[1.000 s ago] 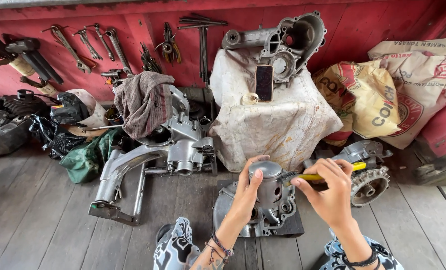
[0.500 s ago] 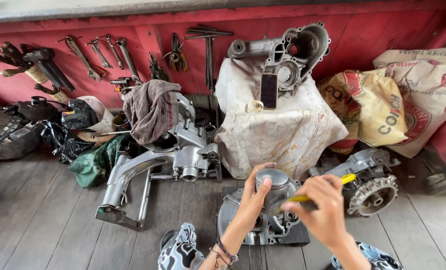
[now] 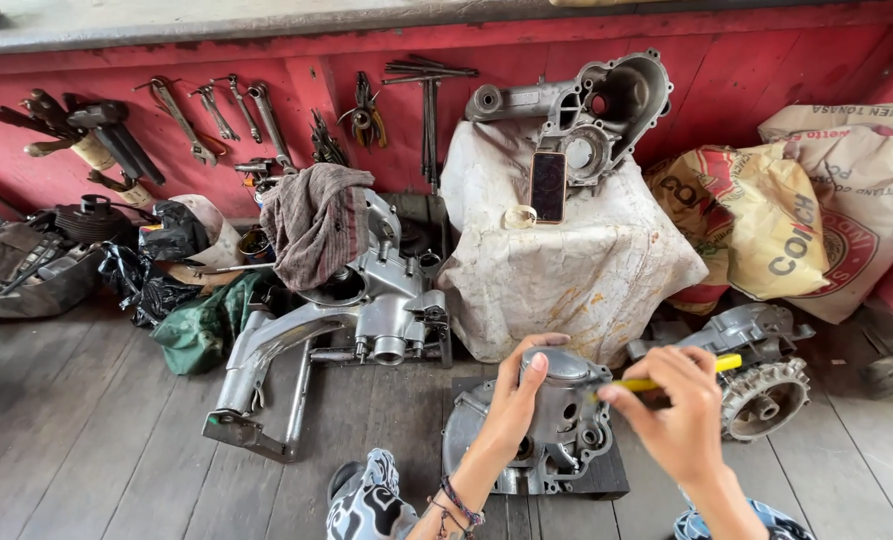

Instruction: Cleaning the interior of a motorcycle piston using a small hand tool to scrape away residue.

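A grey metal engine cover (image 3: 542,430) is seen nearest, resting on a dark block (image 3: 612,478) on the plank floor (image 3: 87,440). It is domed on top, with round holes in its side. Its dome is gripped by the left hand (image 3: 515,405), thumb laid over the top. A yellow-handled tool (image 3: 667,378) is pinched in the right hand (image 3: 679,415), its tip set against the cover. Farther back on the right, tan and yellow printed sacks (image 3: 797,225) with red markings are slumped against the red wall (image 3: 367,70).
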